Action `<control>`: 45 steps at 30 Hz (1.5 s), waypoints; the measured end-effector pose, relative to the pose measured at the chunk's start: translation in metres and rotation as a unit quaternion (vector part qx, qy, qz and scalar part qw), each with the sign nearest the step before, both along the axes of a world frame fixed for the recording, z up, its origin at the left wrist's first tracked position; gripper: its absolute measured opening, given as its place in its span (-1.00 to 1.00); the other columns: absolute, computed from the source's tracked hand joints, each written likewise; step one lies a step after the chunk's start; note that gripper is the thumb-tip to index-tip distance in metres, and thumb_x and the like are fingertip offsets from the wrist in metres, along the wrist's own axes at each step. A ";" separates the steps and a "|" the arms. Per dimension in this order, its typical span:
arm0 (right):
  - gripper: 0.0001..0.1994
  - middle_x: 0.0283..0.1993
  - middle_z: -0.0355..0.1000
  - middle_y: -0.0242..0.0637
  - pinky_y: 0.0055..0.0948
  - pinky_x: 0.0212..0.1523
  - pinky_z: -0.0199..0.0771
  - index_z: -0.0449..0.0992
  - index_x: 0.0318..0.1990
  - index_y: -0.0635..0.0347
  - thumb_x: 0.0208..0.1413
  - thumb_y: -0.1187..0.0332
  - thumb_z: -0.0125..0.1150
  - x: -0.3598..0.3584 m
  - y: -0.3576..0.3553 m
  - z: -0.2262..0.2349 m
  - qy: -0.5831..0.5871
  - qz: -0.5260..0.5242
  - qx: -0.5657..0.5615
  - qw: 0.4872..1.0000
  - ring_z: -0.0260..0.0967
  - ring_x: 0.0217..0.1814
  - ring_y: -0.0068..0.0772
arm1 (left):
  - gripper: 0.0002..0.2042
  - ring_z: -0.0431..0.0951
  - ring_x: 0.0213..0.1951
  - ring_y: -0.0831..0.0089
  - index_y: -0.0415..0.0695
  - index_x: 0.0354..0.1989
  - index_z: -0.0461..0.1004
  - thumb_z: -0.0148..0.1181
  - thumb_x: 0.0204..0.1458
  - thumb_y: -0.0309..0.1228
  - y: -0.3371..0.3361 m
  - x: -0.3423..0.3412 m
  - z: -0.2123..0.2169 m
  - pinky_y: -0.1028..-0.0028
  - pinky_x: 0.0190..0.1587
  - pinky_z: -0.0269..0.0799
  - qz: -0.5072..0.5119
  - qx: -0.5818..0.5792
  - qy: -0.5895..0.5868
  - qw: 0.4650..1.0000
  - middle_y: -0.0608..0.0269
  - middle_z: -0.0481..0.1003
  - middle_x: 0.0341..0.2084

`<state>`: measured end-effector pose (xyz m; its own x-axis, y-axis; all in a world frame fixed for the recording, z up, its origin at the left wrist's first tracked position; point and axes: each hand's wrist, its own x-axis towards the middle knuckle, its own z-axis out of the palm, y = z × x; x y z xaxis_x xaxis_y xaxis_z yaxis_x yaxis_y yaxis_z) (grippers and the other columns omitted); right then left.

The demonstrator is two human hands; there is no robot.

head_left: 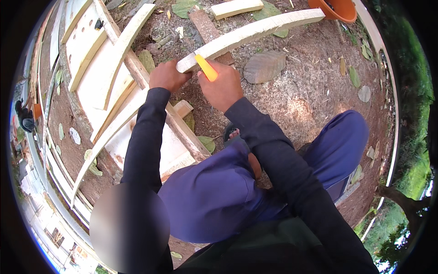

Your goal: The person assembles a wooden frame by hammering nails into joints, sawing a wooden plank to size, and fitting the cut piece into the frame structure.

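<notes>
A pale wooden plank [255,34] runs from my hands toward the far right. My left hand [169,76] is closed round the plank's near end. In my right hand [222,86], beside that end, is a yellow-handled tool [206,68]; its handle points up against the plank's side. Its working end is mostly hidden, so its exact kind cannot be made out. Under the plank crosses a brown, weathered board [204,26] lying on the ground.
To my left stands a wooden frame [182,132] with a pale panel [82,39] and several loose strips [123,50]. An orange bucket [340,11] sits near the plank's far end. Dry leaves [264,67] and sawdust cover the ground. Another short wood piece [237,7] lies farther off.
</notes>
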<state>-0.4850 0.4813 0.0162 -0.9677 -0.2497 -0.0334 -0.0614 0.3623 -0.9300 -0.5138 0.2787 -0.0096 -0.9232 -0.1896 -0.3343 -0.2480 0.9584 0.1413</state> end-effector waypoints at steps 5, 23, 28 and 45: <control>-0.54 -0.01 0.65 0.01 -0.25 0.05 0.67 0.49 0.28 0.28 0.20 0.53 0.23 0.140 0.109 0.021 -0.050 0.009 -0.061 0.997 0.67 0.04 -0.05 | -0.43 0.69 -0.12 -0.11 -0.14 -0.06 0.63 0.39 -0.03 0.12 -0.010 0.018 0.005 0.02 0.01 0.59 0.000 -0.015 -0.029 0.999 -0.19 0.66 -0.21; -0.62 -0.20 0.62 0.11 -0.24 -0.20 0.63 0.56 0.16 0.29 0.17 0.47 0.27 0.088 0.071 -0.006 -0.110 -0.033 -0.082 0.990 0.67 -0.22 0.00 | -0.40 0.70 -0.19 -0.09 -0.14 -0.06 0.64 0.38 -0.04 0.16 0.000 0.009 0.003 0.06 -0.06 0.62 -0.024 0.009 -0.001 1.000 -0.13 0.67 -0.27; -0.65 -0.27 0.59 0.04 -0.23 -0.26 0.58 0.58 0.15 0.27 0.22 0.43 0.26 0.047 0.029 -0.003 -0.030 -0.005 -0.026 0.999 0.58 -0.27 -0.06 | -0.46 0.70 -0.15 -0.08 -0.13 -0.08 0.65 0.38 -0.01 0.10 0.000 0.020 -0.008 0.06 -0.02 0.61 -0.015 -0.006 -0.013 1.000 -0.10 0.68 -0.23; -0.60 0.03 0.62 0.06 -0.27 -0.14 0.68 0.53 0.24 0.31 0.24 0.49 0.24 0.136 0.127 0.038 -0.053 0.000 -0.082 0.995 0.70 -0.13 -0.14 | -0.46 0.70 -0.14 -0.08 -0.14 -0.09 0.65 0.39 -0.02 0.09 -0.011 0.013 0.001 0.04 -0.01 0.60 -0.004 -0.015 -0.003 1.000 -0.14 0.68 -0.24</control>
<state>-0.3494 0.6085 0.0545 -0.9609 -0.2604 -0.0944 0.0407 0.2041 -0.9781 -0.5007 0.2681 -0.0085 -0.9225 -0.1928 -0.3346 -0.2417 0.9640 0.1109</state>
